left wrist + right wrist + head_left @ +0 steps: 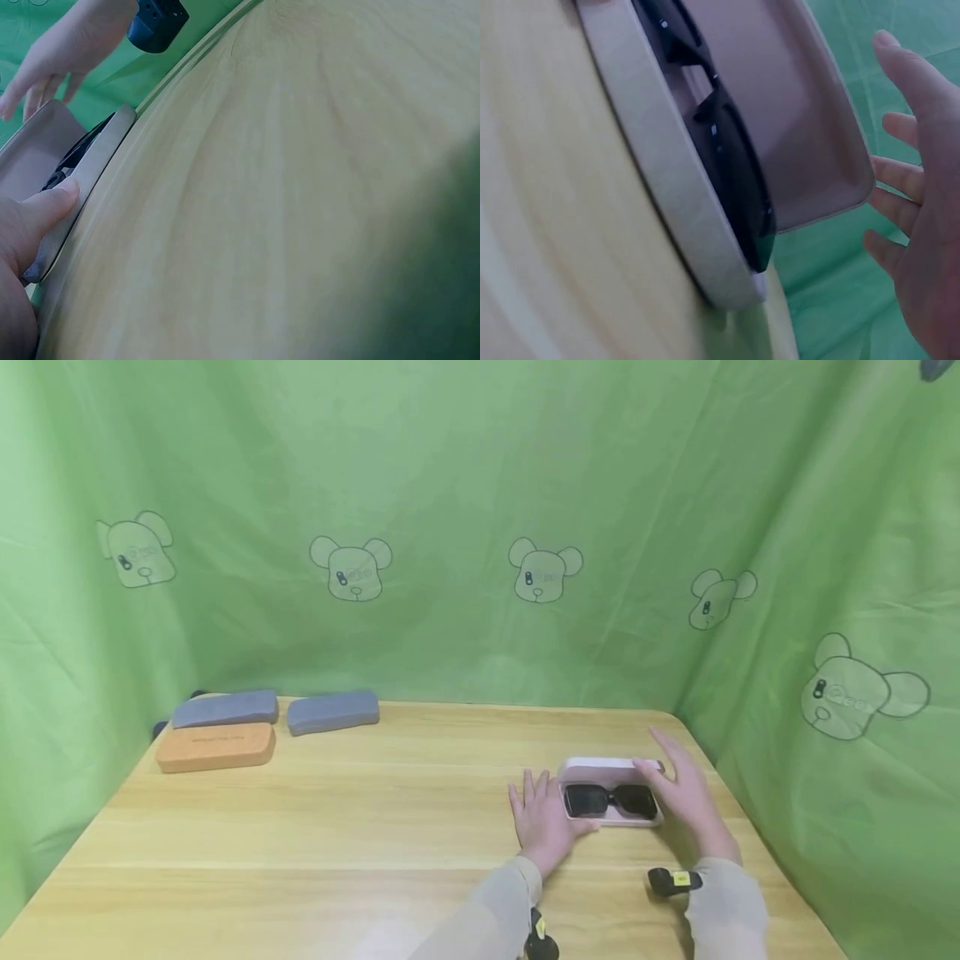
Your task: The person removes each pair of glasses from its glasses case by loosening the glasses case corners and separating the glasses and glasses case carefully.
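A glasses case (611,763) stands with its lid raised near the right side of the table. Its outside is pale and its inside pinkish. Dark sunglasses (633,802) lie folded in the base, lenses facing up. My left hand (546,825) rests at the case's left end, fingers spread and straight; in the left wrist view its thumb (56,204) presses the front wall. My right hand (686,793) is beside the lid's right end, fingers extended and thumb apart from them. In the right wrist view the fingers reach past the lid's (810,135) edge; whether they touch it I cannot tell.
At the far left lie an orange glasses case (216,748) and two blue-grey cases (225,708), all shut. Dark objects peek out behind them. A green curtain (450,635) with bear-head prints surrounds the wooden table (337,827). Each wrist wears a black camera (671,882).
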{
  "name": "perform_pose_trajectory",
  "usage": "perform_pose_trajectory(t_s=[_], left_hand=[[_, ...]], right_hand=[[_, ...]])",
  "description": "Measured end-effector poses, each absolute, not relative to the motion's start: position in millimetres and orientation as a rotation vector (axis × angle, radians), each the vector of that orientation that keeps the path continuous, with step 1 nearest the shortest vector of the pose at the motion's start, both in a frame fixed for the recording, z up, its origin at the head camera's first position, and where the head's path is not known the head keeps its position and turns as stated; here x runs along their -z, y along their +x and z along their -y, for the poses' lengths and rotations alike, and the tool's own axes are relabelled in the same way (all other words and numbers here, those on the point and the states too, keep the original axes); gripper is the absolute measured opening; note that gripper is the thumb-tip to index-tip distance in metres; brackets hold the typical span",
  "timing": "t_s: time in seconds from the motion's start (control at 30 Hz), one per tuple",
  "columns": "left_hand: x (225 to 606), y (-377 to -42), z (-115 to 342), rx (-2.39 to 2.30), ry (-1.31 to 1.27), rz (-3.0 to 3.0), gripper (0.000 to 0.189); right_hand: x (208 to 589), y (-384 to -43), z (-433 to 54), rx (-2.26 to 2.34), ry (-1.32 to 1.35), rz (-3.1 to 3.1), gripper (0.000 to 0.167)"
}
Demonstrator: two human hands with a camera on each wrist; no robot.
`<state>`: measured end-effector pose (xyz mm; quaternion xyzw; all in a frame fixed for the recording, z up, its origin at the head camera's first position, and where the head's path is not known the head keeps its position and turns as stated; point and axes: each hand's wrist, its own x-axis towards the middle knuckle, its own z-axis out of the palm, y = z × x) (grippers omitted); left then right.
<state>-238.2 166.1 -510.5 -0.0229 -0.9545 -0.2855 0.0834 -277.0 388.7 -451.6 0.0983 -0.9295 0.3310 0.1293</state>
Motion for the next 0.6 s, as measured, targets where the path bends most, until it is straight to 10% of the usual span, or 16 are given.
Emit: perform_pose_trajectory(t_s=[0.6], left_hand=[[511.7, -240.2, -166.0, 0.852, -0.067, 2.841, 0.099]], right_hand=[[430.0, -258.9, -369.3, -0.659, 0.491, 2.477, 0.06]])
